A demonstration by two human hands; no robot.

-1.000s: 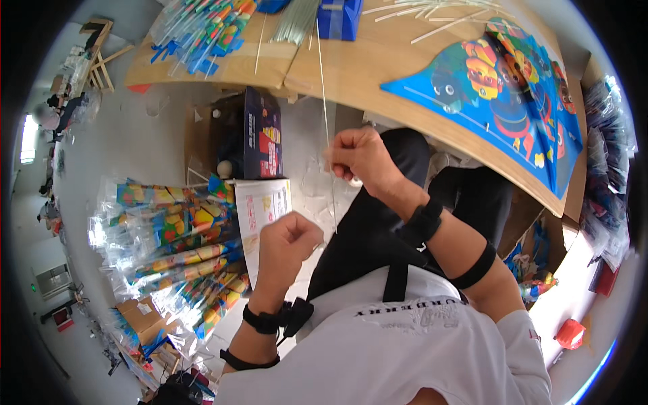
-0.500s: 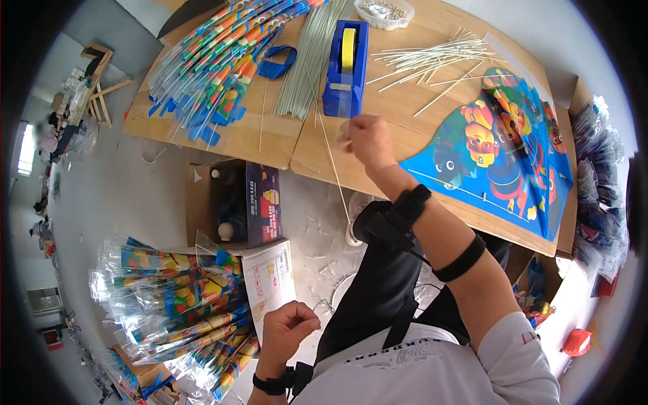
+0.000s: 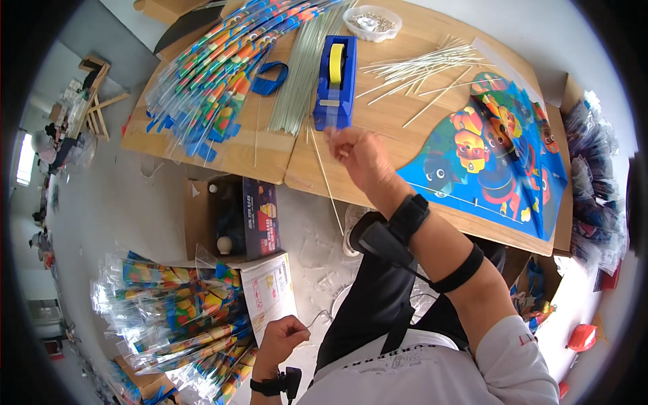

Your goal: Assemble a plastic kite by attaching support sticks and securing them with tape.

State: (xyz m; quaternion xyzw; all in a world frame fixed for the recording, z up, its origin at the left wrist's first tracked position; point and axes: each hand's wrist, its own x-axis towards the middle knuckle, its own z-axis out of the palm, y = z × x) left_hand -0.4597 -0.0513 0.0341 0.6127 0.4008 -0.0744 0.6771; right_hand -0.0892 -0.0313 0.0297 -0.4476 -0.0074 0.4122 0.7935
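A blue tape dispenser [image 3: 344, 101] with a yellow-cored roll stands on the table. At its near end my right hand [image 3: 361, 155] is closed, fingertips pinched on the clear tape [image 3: 331, 123] by the cutter. One thin pale rod [image 3: 325, 177] sticks out past the table edge, left of that hand. To the right lies a blue printed kite sheet [image 3: 439, 177] with cartoon figures, partly folded. Low beside my lap, my left hand [image 3: 280, 341] is closed in a pinch; what it holds, if anything, is hidden. A thin grey cord [image 3: 320, 314] shows by its fingertips.
Rolled printed sheets [image 3: 223, 67] and a bundle of pale rods [image 3: 297, 88] lie at left on the table [image 3: 270, 158]. Loose rods [image 3: 432, 64] and a tub of small parts [image 3: 372, 23] lie beyond. Wrapped sheets [image 3: 182, 304] and an open box [image 3: 260, 219] stand below.
My right hand has shifted slightly left and down in the picture, still by the dispenser's near end. The view has tilted a little; my left hand stays low, pinched.
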